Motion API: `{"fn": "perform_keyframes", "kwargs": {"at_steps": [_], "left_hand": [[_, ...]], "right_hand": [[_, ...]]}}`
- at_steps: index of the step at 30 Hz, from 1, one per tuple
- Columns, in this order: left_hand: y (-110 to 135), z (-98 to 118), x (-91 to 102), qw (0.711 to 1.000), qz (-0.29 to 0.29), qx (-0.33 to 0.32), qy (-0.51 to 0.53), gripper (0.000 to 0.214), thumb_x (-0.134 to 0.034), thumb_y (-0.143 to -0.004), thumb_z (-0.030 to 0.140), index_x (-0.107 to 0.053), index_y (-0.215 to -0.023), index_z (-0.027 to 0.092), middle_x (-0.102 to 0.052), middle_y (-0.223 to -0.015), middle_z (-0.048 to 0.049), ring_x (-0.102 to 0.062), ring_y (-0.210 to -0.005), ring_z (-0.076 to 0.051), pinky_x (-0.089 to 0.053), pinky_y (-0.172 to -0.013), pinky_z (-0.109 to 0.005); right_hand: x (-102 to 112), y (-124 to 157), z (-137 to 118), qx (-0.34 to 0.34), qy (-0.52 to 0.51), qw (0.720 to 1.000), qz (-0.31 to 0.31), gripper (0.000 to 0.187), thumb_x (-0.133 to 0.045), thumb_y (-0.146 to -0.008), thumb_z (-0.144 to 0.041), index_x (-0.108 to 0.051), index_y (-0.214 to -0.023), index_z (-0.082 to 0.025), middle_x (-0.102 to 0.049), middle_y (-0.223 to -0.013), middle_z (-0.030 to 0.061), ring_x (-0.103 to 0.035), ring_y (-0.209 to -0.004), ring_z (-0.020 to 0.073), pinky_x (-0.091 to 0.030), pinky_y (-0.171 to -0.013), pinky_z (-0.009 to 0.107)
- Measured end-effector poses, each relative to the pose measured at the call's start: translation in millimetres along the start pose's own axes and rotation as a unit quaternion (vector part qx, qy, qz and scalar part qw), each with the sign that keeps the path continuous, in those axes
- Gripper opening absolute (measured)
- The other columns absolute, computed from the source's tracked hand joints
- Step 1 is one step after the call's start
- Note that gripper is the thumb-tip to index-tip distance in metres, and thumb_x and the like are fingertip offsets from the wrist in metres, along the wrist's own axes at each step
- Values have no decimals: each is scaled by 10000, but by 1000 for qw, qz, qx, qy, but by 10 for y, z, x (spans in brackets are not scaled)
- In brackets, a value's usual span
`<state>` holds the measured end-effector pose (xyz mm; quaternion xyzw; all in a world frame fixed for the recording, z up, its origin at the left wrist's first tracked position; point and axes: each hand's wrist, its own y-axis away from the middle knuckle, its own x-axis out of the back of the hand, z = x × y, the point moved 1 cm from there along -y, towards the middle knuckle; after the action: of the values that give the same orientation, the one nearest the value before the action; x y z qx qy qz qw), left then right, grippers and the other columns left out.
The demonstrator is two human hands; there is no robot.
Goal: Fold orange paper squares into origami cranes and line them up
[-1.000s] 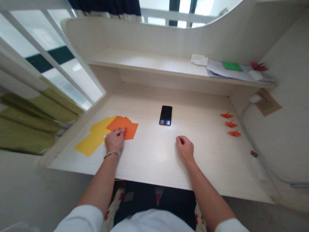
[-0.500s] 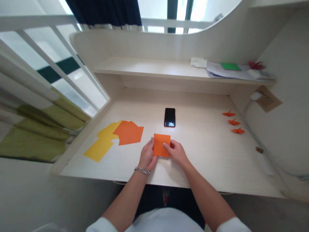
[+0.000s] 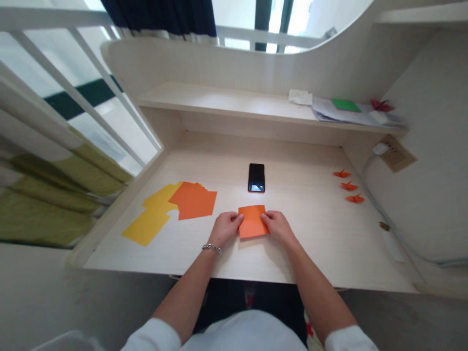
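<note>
Left grip (image 3: 226, 228) and right grip (image 3: 278, 226) hold orange paper (image 3: 253, 221) by opposite edges, forearms converging.

Orange origami sq. (image 3: 253, 222), lying flat w/ sharp corners, slightly askew.

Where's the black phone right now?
In the head view, the phone lies on the desk, just beyond the orange square, with yellow and orange sheets to its left and paper cranes to its right.

Head-worn view — facing forward and down over the desk (image 3: 314, 243)
</note>
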<state>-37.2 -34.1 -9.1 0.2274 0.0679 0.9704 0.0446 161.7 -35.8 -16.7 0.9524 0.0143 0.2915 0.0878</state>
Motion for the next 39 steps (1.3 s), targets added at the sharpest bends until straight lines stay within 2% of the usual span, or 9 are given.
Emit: {"fn": "perform_keyframes", "kwargs": {"at_steps": [4, 7, 11, 15, 20, 23, 31, 36, 39], "left_hand": [[-27, 15, 17, 996, 42, -8, -76, 280, -604, -747, 452, -658, -665, 190, -658, -649, -37, -579, -636, -190, -351, -569, -272], [-11, 8, -31, 984, 85, -21, -156, 218, -600, -768, 412, -652, -819, 207, -649, -684, -29, -576, -652, -193, -363, -592, -280], [53, -13, -58, 959, 125, -105, -230, 197, -567, -817, 336, -617, -944, 195, -646, -788, -43, -590, -731, -196, -432, -666, -300], [163, -76, 19, 953, 89, -204, -206, 168, -506, -870, 277, -641, -909, 186, -660, -911, -67, -591, -871, -202, -462, -821, -341], [266, -137, 40, 932, 45, -276, -230, 362, -576, -838, 328, -599, -1159, 163, -596, -1226, -107, -495, -1106, -259, -398, -979, -435], [241, -121, -6, 924, 23, -283, -256, 387, -599, -820, 336, -611, -1165, 162, -572, -1272, -114, -482, -1100, -277, -399, -971, -457], [182, -116, 9, 930, 9, -268, -252, 337, -587, -825, 364, -653, -1112, 200, -569, -1279, -105, -484, -1128, -270, -367, -986, -444], [133, -26, 13, 929, -19, -264, -257, 486, -649, -771, 388, -580, -1226, 232, -489, -1375, -105, -463, -1145, -300, -377, -936, -459], [92, 44, -40, 922, -42, -256, -286, 433, -667, -756, 386, -615, -1176, 296, -535, -1339, -63, -452, -1145, -312, -374, -900, -470]], "right_hand": [[2, 64, -26, -13, 82, 995, 58, 243, -583, -778, -415, -665, -738, -190, -674, -786, 64, -566, -745, 196, -360, -648, 279], [-33, 117, -58, -20, 198, 976, 89, 256, -561, -805, -452, -637, -772, -210, -660, -826, 55, -572, -761, 193, -360, -655, 283], [-37, 149, -70, -19, 242, 965, 102, 266, -564, -817, -460, -609, -920, -219, -641, -840, 38, -578, -752, 182, -380, -649, 276], [10, 227, -61, 23, 254, 962, 98, 264, -470, -895, -388, -603, -1069, -240, -624, -960, 59, -581, -837, 183, -413, -705, 282], [38, 375, -78, 159, 323, 932, 42, 372, -466, -897, -393, -521, -1262, -352, -442, -1377, 50, -447, -1118, 258, -404, -849, 368], [45, 400, -49, 160, 346, 924, 23, 395, -479, -883, -431, -531, -1264, -339, -429, -1404, 44, -384, -1168, 294, -373, -896, 433], [114, 358, 145, 165, 279, 946, 25, 427, -542, -854, -417, -553, -1258, -280, -445, -1390, 84, -378, -1193, 296, -355, -944, 439], [157, 373, 90, 164, 267, 950, -1, 551, -625, -783, -472, -513, -1297, -307, -360, -1451, 92, -354, -1221, 326, -334, -954, 476], [169, 394, 32, 160, 283, 945, -22, 612, -659, -726, -543, -531, -1281, -317, -313, -1478, 89, -319, -1244, 349, -312, -968, 492]]}}
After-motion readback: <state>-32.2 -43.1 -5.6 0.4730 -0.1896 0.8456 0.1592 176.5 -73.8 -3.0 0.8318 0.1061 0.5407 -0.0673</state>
